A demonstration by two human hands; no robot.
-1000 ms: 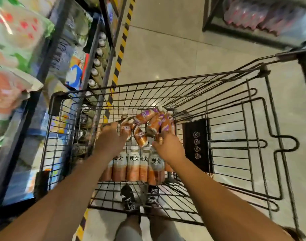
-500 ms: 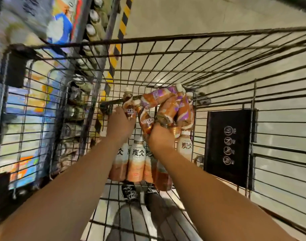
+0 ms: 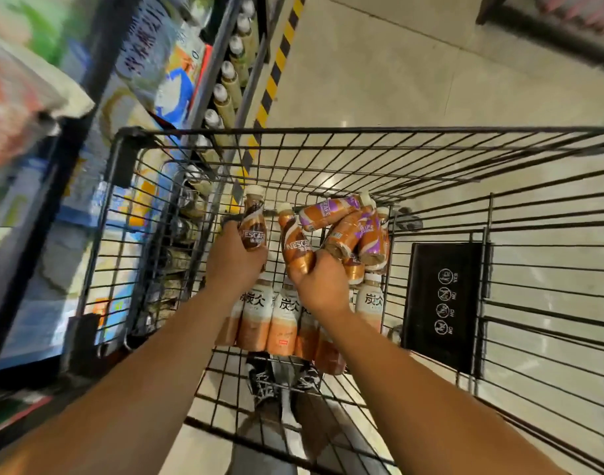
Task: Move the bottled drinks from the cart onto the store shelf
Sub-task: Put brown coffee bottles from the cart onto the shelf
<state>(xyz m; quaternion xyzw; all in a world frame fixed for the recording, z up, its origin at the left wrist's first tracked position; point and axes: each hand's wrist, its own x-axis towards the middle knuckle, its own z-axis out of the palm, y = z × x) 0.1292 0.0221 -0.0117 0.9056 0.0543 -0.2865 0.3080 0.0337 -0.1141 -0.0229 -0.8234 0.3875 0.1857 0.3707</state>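
Both of my hands are inside the black wire cart [image 3: 293, 132]. My left hand [image 3: 230, 260] grips a brown Nescafe bottle [image 3: 253, 222], held upright and a little above the pile. My right hand [image 3: 319, 281] grips a second brown Nescafe bottle [image 3: 295, 243] by its lower end. Behind it lie several purple-labelled coffee bottles [image 3: 331, 212] in a heap. Under my hands stand several white-and-orange bottles [image 3: 285, 320] in a row. The store shelf [image 3: 228, 87] at the left holds a line of white-capped bottles.
A black sign panel [image 3: 444, 303] hangs on the cart's right inner wall. Packaged goods [image 3: 150, 63] fill the shelves at the left. A yellow-black stripe [image 3: 276, 66] runs along the tiled floor beside the shelf. My shoes [image 3: 283, 382] show beneath the cart.
My left hand has lifted its Nescafe bottle up and apart from the heap. My right hand has closed on another Nescafe bottle. The view has tilted back upward.
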